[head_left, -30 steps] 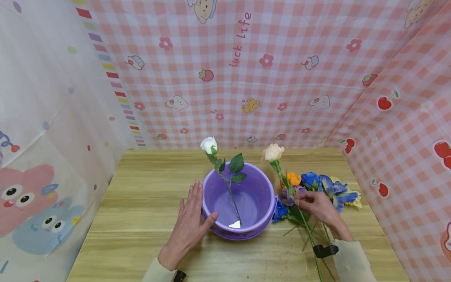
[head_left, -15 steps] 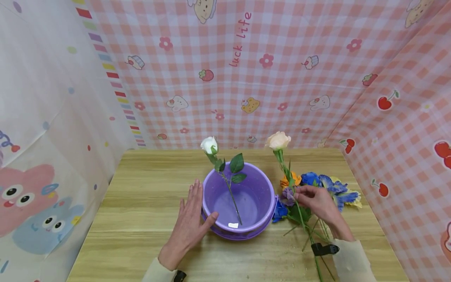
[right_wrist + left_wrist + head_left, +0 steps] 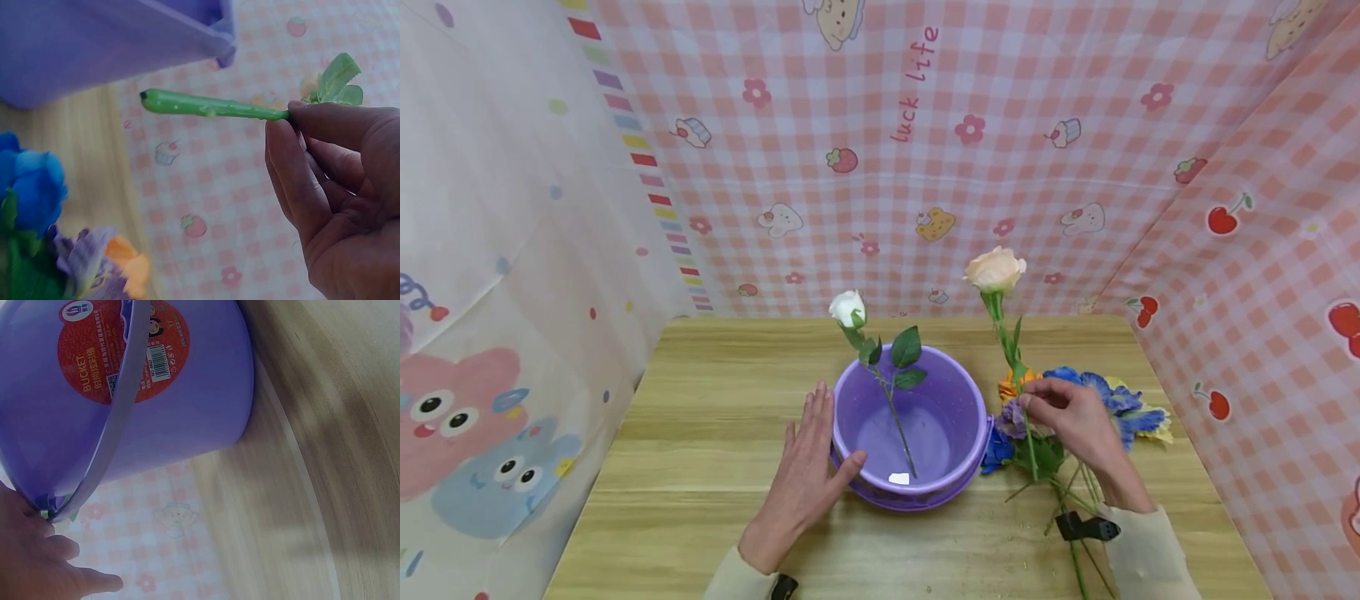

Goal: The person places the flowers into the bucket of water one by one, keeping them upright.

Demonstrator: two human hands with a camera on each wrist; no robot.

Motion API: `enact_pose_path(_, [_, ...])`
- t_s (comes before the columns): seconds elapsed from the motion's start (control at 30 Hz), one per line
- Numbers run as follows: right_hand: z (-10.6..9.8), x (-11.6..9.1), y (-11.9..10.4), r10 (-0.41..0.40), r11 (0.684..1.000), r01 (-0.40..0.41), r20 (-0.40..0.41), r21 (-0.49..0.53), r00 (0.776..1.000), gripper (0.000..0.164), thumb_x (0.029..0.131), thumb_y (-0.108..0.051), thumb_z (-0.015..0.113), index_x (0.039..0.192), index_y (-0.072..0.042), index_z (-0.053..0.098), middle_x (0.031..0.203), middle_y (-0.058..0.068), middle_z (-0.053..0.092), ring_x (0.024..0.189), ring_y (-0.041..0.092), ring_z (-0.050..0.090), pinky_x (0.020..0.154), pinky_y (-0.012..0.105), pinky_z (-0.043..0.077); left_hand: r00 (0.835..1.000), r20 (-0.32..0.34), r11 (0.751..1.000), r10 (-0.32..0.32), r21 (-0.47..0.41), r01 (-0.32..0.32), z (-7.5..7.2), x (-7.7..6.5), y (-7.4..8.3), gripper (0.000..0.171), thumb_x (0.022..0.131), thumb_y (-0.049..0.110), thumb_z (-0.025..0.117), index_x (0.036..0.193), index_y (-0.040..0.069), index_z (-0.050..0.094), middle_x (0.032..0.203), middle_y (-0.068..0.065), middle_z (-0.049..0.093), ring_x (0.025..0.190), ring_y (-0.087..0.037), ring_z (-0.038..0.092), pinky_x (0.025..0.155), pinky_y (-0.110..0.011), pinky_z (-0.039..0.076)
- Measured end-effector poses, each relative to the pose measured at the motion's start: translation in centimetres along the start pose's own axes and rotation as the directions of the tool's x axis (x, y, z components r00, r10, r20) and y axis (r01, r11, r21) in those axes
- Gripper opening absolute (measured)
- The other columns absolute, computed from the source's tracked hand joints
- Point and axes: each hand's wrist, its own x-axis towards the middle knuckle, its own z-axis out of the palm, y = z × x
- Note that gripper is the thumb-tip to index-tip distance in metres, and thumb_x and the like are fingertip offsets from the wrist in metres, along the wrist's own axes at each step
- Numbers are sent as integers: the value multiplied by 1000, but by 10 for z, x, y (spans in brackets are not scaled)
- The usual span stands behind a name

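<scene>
A purple bucket (image 3: 976, 450) stands mid-table with a white rose (image 3: 848, 308) leaning in it, its bloom above the far left rim. My left hand (image 3: 805, 475) rests against the bucket's left side, fingers straight and thumb along the rim. In the left wrist view that hand (image 3: 44, 559) touches the bucket by its handle joint. My right hand (image 3: 1078, 425) pinches the stem of a peach rose (image 3: 995, 271), held upright to the right of the bucket. The right wrist view has thumb and fingers nipping the green stem (image 3: 187, 105), whose cut end hangs free beside the bucket.
Right of the bucket lies a pile of artificial flowers: an orange bloom (image 3: 1011, 386), a purple one (image 3: 1012, 419), a blue one (image 3: 997, 450) and a blue-and-yellow one (image 3: 1138, 417). Their stems (image 3: 1075, 558) run towards the front edge. Checked cloth (image 3: 880, 192) hangs behind.
My right hand has lifted the peach rose upwards, and its stem has come up off the other stems. The left hand, bucket and white rose have stayed in place.
</scene>
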Motion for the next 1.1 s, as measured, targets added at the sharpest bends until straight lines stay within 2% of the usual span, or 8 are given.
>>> enact_pose_path(0.23, [1, -2, -21, -38, 999, 37, -44, -14, 998, 35, 101, -33, 69, 119, -3, 72, 100, 14, 75, 85, 25, 71, 64, 29, 59, 1000, 9, 1000, -2, -10, 2, -1, 0, 1, 93, 102, 62, 46, 165, 2, 12, 173, -13, 4, 157, -39, 12, 120, -69, 13])
enact_pose_path(0.47, [6, -4, -41, -52, 999, 53, -83, 12, 995, 38, 99, -37, 71, 120, -5, 73, 104, 11, 76, 88, 16, 72, 71, 25, 60, 1000, 5, 1000, -2, -2, 2, -1, 1, 1, 93, 102, 61, 47, 166, 4, 11, 173, -15, 7, 158, -35, 10, 120, -69, 14])
enact_pose_path(0.57, [10, -4, -48, -68, 997, 73, -110, 38, 992, 36, 99, -35, 72, 118, -4, 74, 103, 12, 76, 86, 13, 71, 72, 24, 61, 1000, 5, 1000, -4, 2, 4, -1, 0, 1, 93, 102, 61, 47, 166, 4, 11, 173, -14, 7, 158, -34, 9, 120, -69, 14])
enact_pose_path(0.73, [17, -3, -56, -113, 988, 127, -148, 84, 982, 30, 99, -27, 73, 115, -2, 74, 98, 11, 75, 82, 14, 72, 70, 25, 61, 1000, 5, 1000, -7, -1, 7, -2, 0, 1, 93, 102, 61, 48, 166, 4, 11, 173, -12, 5, 158, -34, 9, 121, -68, 13])
enact_pose_path(0.93, [26, -2, -67, -98, 972, 126, -142, 200, 985, 30, 98, -22, 75, 115, 2, 72, 101, 12, 74, 85, 13, 73, 77, 30, 64, 1000, 5, 1000, -6, 1, 6, -1, -1, 1, 92, 102, 61, 48, 165, 4, 12, 173, -10, 3, 158, -36, 11, 121, -68, 13])
enact_pose_path(1.1, [32, 1, -75, -150, 950, 183, -146, 253, 978, 24, 97, -14, 75, 110, 7, 71, 99, 18, 73, 84, 13, 73, 78, 34, 64, 1000, 2, 1000, -5, 2, 5, -1, 0, 1, 93, 102, 61, 47, 165, 3, 12, 173, -13, 5, 157, -38, 13, 120, -69, 14])
